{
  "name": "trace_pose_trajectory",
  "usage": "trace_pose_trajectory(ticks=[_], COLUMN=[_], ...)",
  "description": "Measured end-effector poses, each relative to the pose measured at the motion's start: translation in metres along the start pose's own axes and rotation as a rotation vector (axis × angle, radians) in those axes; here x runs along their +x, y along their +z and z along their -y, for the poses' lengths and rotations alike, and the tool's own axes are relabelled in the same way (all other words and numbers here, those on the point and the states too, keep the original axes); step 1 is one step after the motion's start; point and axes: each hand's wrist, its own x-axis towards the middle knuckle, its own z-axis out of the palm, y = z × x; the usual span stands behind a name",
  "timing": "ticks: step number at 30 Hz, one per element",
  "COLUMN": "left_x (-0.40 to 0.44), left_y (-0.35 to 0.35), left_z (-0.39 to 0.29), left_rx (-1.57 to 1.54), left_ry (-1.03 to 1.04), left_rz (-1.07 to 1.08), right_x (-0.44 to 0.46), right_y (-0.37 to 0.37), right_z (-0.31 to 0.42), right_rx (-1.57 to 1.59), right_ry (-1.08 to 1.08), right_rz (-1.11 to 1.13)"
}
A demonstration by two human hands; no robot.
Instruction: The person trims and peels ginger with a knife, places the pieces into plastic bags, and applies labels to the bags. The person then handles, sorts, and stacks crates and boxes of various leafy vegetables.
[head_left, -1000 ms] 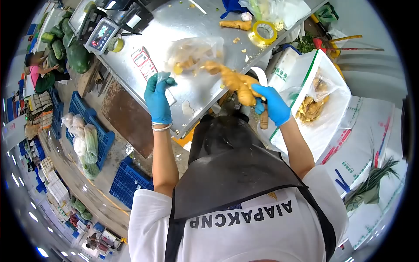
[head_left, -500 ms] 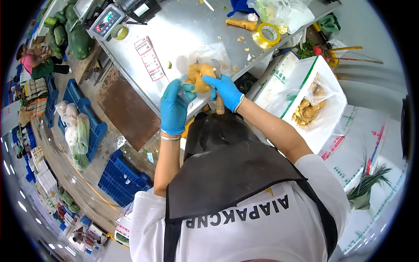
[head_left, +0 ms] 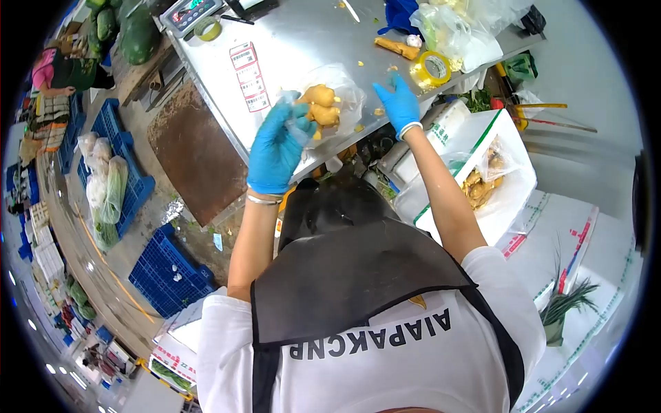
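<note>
Left blue-gloved hand (head_left: 275,148) grips clear plastic bag (head_left: 352,96); knobbly tan ginger root (head_left: 322,107) in or against it, over steel worktop (head_left: 303,41). Right blue-gloved hand (head_left: 399,109) open, empty. Judged partway: bag apparently unsealed.

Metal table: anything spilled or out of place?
Yes: small yellowish scraps lie loose on the metal table, and a lone ginger-like piece sits unbagged near the yellow tape roll. Possibly uncleared trimmings.

One head-worn camera, wide and round, facing forward and down.
It looks from close above: the white shirt (head_left: 389,354) lies nearest at six o'clock, the steel table (head_left: 313,34) beyond at twelve.
</note>
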Motion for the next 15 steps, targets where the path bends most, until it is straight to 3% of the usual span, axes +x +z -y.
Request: trace_pose_trajectory(ticks=[2, 5, 7, 8, 9, 11, 12, 13, 15], left_x=[-0.005, -0.014, -0.034, -0.05, -0.067, -0.101, -0.125, -0.145, -0.176], left_y=[0.004, 0.02, 0.035, 0.034, 0.026, 0.005, 0.003, -0.013, -0.01], left_z=[0.007, 0.002, -0.023, -0.044, -0.063, -0.101, -0.114, -0.126, -0.151], left_rx=[-0.031, -0.129, -0.02, 0.017, 0.056, -0.155, -0.082, -0.044, -0.122], left_ry=[-0.02, 0.011, 0.109, 0.158, 0.206, 0.281, 0.408, 0.484, 0.553], left_rz=[0.028, -0.026, -0.049, -0.053, -0.064, 0.078, -0.134, -0.167, -0.035], right_x=[0.0, 0.007, -0.008, -0.027, -0.038, -0.066, -0.075, -0.088, -0.111], right_y=[0.004, 0.074, 0.083, 0.057, 0.043, 0.007, -0.005, -0.008, -0.01], right_z=[0.011, -0.025, -0.023, 0.024, 0.044, 0.105, 0.131, 0.156, 0.205], right_rx=[0.07, -0.309, -0.101, -0.137, 0.04, 0.285, 0.307, 0.368, 0.436], right_ry=[-0.042, -0.179, -0.268, -0.177, -0.053, 0.026, 0.037, -0.009, -0.038], right_rz=[0.238, 0.342, 0.235, 0.274, 0.247, 0.207, 0.231, 0.237, 0.394])
